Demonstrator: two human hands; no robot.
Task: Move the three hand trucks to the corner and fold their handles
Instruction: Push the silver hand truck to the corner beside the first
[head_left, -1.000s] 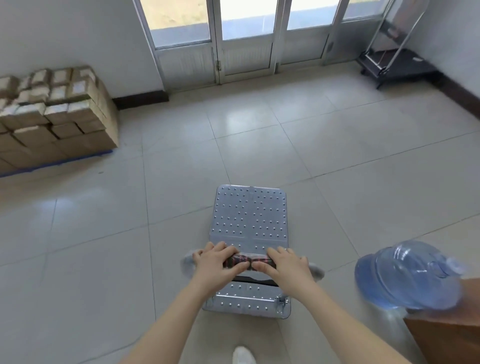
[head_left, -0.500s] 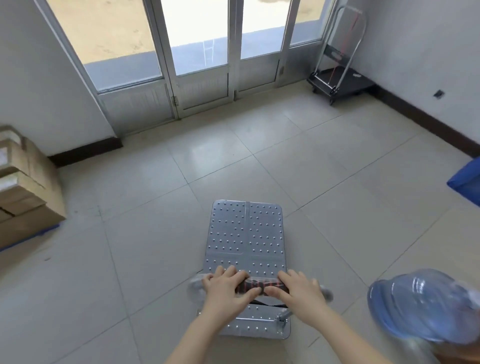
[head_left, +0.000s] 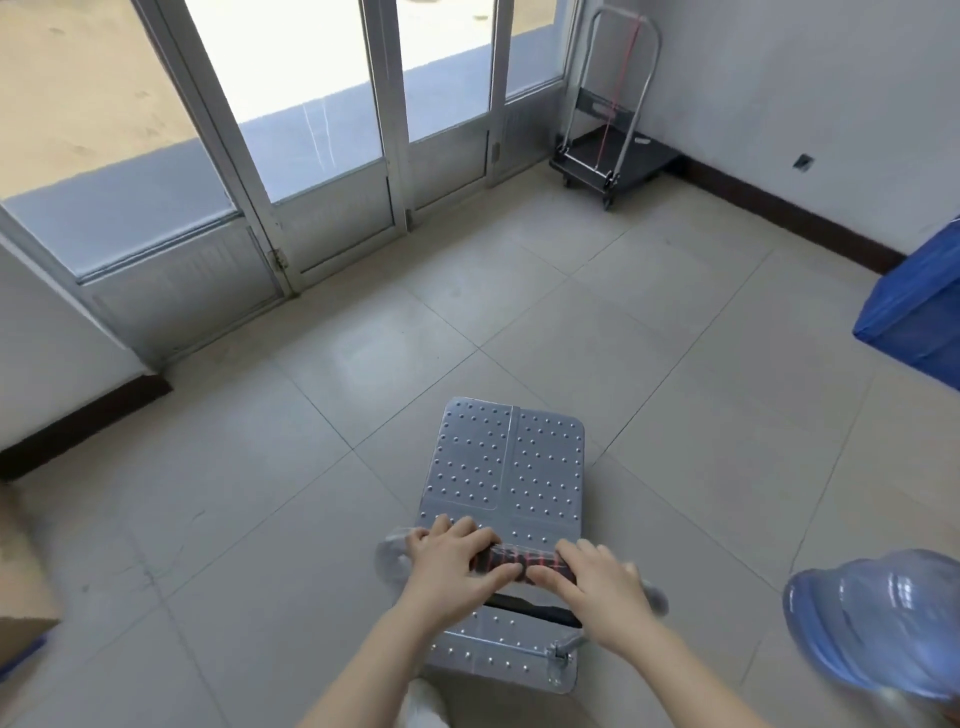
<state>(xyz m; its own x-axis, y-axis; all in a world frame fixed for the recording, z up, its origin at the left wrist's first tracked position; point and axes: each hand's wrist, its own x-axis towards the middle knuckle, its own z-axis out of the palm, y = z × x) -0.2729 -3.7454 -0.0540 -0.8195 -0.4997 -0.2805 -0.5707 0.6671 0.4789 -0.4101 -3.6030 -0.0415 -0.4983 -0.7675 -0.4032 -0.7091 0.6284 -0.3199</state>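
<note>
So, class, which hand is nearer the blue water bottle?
Right. The right hand grips the handle nearer the water bottle; the left hand grips it farther off.

Near hand truck (head_left: 506, 467) on the floor (head_left: 260, 519); other hand truck (head_left: 635, 156) in far-right corner.

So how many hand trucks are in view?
2. The silver cart, held by the left hand and right hand; the black cart in the far corner. Others may be hidden.
</note>
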